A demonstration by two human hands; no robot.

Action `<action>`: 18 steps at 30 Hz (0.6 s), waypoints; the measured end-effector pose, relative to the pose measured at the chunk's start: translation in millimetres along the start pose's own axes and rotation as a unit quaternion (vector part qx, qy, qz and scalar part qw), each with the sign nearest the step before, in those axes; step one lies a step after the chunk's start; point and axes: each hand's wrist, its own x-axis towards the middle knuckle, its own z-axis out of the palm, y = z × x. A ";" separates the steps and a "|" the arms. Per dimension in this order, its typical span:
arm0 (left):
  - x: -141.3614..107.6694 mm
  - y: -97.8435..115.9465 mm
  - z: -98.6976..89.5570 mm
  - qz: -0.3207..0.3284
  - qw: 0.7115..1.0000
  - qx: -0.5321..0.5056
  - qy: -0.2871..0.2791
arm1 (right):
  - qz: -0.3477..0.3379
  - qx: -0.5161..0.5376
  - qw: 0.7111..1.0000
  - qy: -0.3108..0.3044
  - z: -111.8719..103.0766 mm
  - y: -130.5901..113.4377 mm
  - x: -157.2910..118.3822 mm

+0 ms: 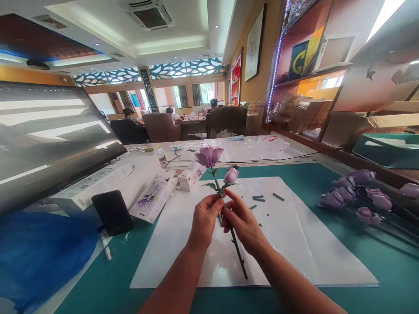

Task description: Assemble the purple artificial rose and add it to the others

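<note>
Both hands meet around the green stem of a purple artificial flower (210, 157) over a white sheet (176, 244). My left hand (204, 218) pinches the stem just below its leaves, thumb against fingers. Close beside it, my right hand (240, 220) has its fingers curled round the same stem, slightly lower. A smaller pink-purple bud (231, 175) branches off at the right, below the open bloom. The stem's lower end slants down to the right, over the sheet. Several short green stem pieces (278, 197) lie on the sheet to the right.
Several finished purple flowers (342, 192) lie on the green mat (330, 174) at right. At left are a black phone (113, 212), flower-printed boxes (153, 198), a marker (106, 246), blue plastic (46, 257) and a large dark screen (55, 135). People sit in the background.
</note>
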 end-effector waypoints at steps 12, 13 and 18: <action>3.6 -4.6 -3.2 0.017 0.999 0.029 0.027 | -0.010 0.016 0.999 0.049 7.4 -4.4 -4.4; 3.7 -4.4 -3.3 0.016 0.999 0.032 0.026 | -0.009 0.018 0.999 0.048 6.4 -3.5 -4.0; 3.7 -4.4 -3.8 0.015 0.999 0.035 0.024 | -0.005 0.022 0.999 0.023 -1.2 1.7 -0.1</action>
